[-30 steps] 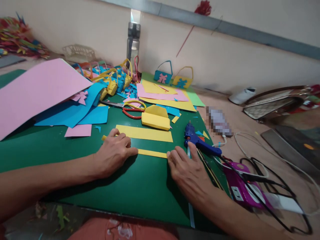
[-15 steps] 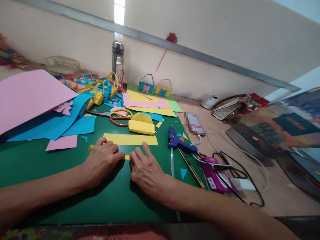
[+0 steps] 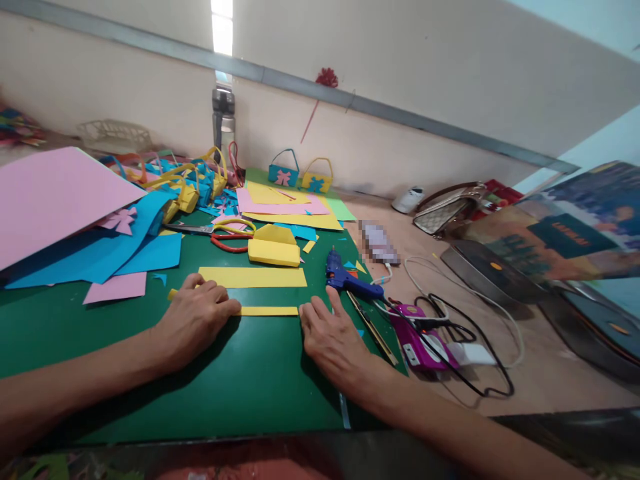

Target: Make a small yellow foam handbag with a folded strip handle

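A narrow yellow paper strip [image 3: 270, 311] lies sideways on the green board. My left hand [image 3: 197, 320] is closed on its left part, with a short end showing beyond the knuckles. At the strip's right end, my right hand [image 3: 333, 337] presses down with curled fingers, its thumb raised; the fingertips are hidden. Just beyond the hands lies a wider yellow paper strip [image 3: 260, 277]. Behind that sits a folded yellow paper piece [image 3: 274, 252] with an open flap, beside red-and-yellow-handled scissors [image 3: 230, 237].
A blue glue gun [image 3: 353, 280] and a cutter [image 3: 373, 327] lie right of my hands, near a purple power strip [image 3: 423, 340] and cables. Pink sheets [image 3: 65, 200] and blue sheets [image 3: 90, 257] pile up at left. Small paper bags [image 3: 284, 175] stand at the back.
My right hand has slid right along the narrow strip, uncovering more of it between the hands. My left hand stays on the strip. The view has shifted slightly right.
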Motion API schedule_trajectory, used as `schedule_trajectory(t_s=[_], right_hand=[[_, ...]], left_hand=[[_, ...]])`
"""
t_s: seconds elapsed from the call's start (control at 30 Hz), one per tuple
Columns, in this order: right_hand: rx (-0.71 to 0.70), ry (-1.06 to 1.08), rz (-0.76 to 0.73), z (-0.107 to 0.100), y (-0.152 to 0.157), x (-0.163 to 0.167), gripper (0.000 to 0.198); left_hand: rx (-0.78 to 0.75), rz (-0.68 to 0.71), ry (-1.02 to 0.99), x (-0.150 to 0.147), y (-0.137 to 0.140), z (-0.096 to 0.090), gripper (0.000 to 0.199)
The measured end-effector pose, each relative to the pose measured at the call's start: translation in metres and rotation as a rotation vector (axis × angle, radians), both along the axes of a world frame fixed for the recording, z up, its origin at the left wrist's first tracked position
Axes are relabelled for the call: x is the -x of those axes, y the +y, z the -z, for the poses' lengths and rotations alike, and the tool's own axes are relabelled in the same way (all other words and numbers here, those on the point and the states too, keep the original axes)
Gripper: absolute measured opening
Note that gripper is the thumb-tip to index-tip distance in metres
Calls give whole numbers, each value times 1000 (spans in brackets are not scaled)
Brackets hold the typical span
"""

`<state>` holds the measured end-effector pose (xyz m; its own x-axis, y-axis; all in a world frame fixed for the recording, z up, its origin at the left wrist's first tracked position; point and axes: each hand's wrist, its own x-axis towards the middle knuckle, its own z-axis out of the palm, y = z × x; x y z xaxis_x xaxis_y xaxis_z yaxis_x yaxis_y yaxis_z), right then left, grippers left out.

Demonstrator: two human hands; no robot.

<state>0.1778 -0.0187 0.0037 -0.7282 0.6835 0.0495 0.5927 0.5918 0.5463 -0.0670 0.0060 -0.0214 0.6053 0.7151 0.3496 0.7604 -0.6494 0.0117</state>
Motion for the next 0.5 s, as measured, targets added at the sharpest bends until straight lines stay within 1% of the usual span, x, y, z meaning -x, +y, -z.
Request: schedule_trajectory(t_s=[0.07,0.17,0.23,0.27,0.33,0.4,0.5], right_hand=[[-8,4,12,-2,2,-5,22],[-43,42,30,-9,7,-14,23],[-71,105,52,-16,12,-17,26],[-81,155,53,-20,13,-17,27],[-51,281,40,-26,16,-13,29],[38,409,28,-29,19,-5,25],[189,552,24,-25,24,7,14]], left_hand=[[80,-2,-17,2,2,-2,28],[206,-15,-106,4,3,-5,21],[243,-15,-190,2,2,-6,19],[240,-11,-237,0,1,-6,17],[196,-8,-324,-7,-1,-4,14],[129,-12,-377,-17,-3,-2,13],[51,-8,-384,-30,-5,2,12]])
